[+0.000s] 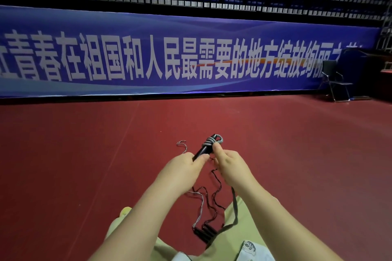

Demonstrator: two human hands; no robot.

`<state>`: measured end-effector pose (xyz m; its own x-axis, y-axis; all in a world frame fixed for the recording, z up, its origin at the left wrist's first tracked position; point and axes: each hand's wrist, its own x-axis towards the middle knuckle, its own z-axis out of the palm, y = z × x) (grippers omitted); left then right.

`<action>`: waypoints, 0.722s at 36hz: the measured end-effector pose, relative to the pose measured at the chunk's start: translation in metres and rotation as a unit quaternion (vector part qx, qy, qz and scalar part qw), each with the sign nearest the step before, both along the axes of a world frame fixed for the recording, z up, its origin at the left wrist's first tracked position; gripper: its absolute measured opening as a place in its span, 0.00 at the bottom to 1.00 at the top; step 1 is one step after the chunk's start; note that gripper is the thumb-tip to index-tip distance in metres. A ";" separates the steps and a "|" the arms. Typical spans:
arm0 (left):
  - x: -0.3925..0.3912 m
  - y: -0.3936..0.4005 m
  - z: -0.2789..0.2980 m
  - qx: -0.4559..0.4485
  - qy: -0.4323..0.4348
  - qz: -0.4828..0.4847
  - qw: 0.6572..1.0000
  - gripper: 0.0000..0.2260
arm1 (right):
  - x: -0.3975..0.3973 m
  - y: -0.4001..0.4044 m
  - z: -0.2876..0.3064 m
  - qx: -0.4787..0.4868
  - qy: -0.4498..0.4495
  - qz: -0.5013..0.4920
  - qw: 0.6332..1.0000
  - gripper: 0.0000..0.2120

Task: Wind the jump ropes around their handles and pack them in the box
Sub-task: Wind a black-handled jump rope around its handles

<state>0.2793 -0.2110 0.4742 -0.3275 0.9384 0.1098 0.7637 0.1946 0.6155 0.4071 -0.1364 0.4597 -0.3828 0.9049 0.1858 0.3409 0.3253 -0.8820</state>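
Black handles [203,150] partly hidden by both hands

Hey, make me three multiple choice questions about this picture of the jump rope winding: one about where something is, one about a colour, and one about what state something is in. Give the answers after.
1. Where is the folding chair?
A. far right, by the banner
B. beside the person's knee
C. in the middle of the floor

2. What colour is the floor?
A. green
B. red
C. grey

3. How is the grey rope on the black handles?
A. lying fully unwound
B. wrapped in coils near the far end
C. knotted to the chair

Answers:
1. A, it stands at the right edge before the blue banner.
2. B, the whole floor is dark red.
3. B, coils circle the handles, which the left hand grips, while the right hand pinches the rope.
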 end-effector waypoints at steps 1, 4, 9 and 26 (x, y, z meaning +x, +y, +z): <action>0.000 0.000 0.001 0.001 0.029 0.008 1.000 0.21 | -0.001 0.000 -0.001 -0.007 0.003 0.001 1.000 0.25; -0.001 -0.002 0.004 0.003 0.143 0.031 0.989 0.21 | -0.002 -0.001 -0.002 -0.063 0.032 0.018 0.997 0.25; 0.001 -0.002 -0.002 0.050 0.281 0.020 0.958 0.19 | 0.004 -0.002 0.004 -0.115 0.029 0.019 0.993 0.29; -0.002 -0.015 0.008 -0.053 -0.105 -0.109 0.987 0.11 | 0.005 -0.014 0.002 -0.067 0.121 0.065 0.988 0.12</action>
<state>0.2773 -0.2261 0.4825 -0.1219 0.9917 -0.0413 0.6520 0.1114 0.7499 0.4123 -0.1504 0.4614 -0.4566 0.8736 0.1682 0.0781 0.2277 -0.9706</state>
